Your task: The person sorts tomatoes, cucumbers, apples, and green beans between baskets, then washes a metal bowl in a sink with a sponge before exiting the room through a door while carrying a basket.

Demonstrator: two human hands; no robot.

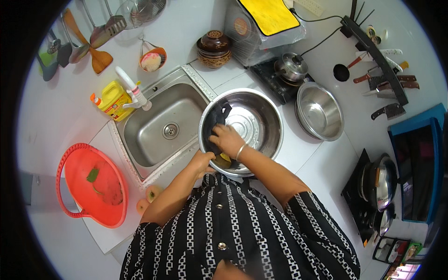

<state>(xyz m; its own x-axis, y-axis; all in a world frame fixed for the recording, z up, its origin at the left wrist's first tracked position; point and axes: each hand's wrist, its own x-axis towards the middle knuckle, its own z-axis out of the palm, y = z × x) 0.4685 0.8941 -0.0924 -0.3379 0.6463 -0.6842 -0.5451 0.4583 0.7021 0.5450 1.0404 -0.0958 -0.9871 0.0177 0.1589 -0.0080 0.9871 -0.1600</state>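
Note:
A large steel basin (268, 135) stands on the white counter in front of me, at the right side of the sink. Inside it, a dark cloth (213, 117) with a loop at its upper end lies along the left wall. My right hand (227, 140), with a bangle at the wrist, reaches into the basin and has its bent fingers on this cloth. At the near left rim of the basin, my left hand (202, 162) is closed on the edge. Something yellow (225, 157) shows below my right hand, partly covered.
Left of the basin is a steel sink (186, 100) with a white tap (137, 98); a yellow bottle (113, 100) stands behind. A red basket (119, 186) holds a green leaf. Right are stacked steel bowls (322, 112) and a lidded pot (291, 67) on a cooker. Knives (389, 111) hang on the wall.

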